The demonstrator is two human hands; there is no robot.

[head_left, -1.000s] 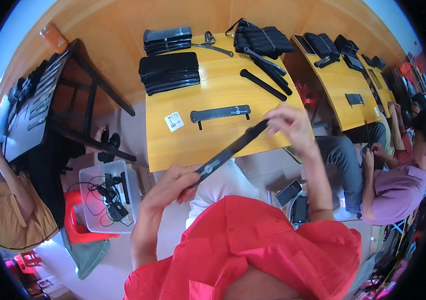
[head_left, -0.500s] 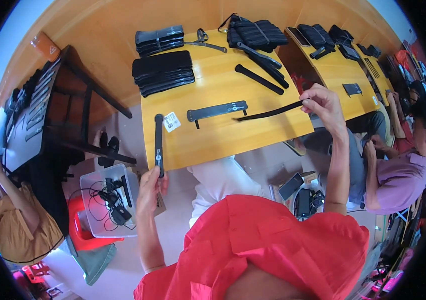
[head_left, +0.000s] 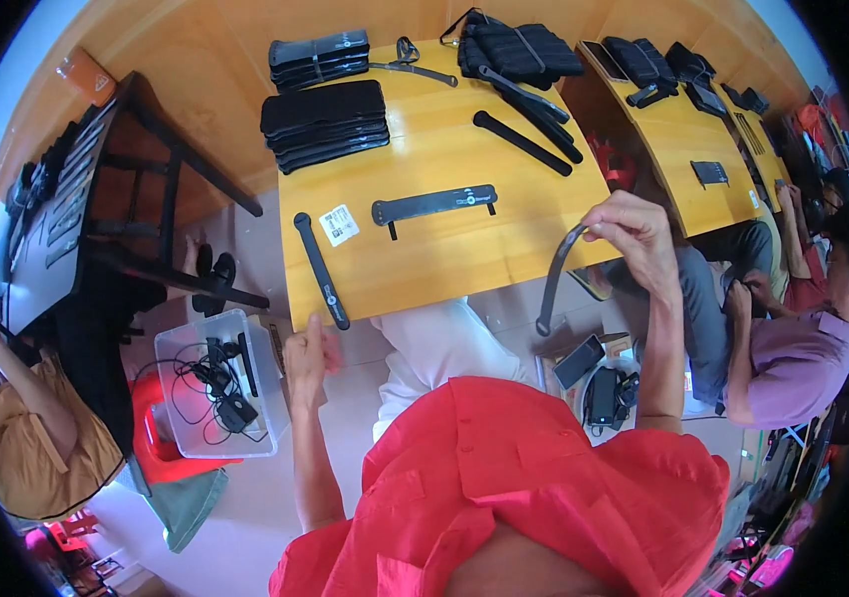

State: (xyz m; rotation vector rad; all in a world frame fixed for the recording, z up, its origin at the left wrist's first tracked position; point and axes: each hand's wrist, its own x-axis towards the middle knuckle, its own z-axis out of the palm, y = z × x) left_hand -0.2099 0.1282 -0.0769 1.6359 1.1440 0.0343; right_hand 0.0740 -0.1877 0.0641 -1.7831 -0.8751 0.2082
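Observation:
A dark strap (head_left: 556, 279) hangs in a curve from the pinched fingers of my right hand (head_left: 638, 239), past the table's front edge. My left hand (head_left: 307, 363) is just below the front left corner of the table; it holds nothing, its thumb up and the other fingers partly smeared. Closest to it lies a narrow dark strap (head_left: 322, 271), slanted on the tabletop. Beside that strap is a white printed label (head_left: 339, 225). A wider black band (head_left: 434, 204) with two short tabs along its lower side lies mid-table.
Stacks of black folded pieces (head_left: 325, 124) and a tied black bundle (head_left: 519, 50) stand at the back of the yellow table (head_left: 424, 269). Long black straps (head_left: 522, 144) lie back right. A clear bin of cables (head_left: 215, 383) is at the left. Other people sit on both sides.
My left hand has let go of the narrow strap and drawn back; the strap's upper end has swung left. The strap in my right hand has come toward me and now hangs down.

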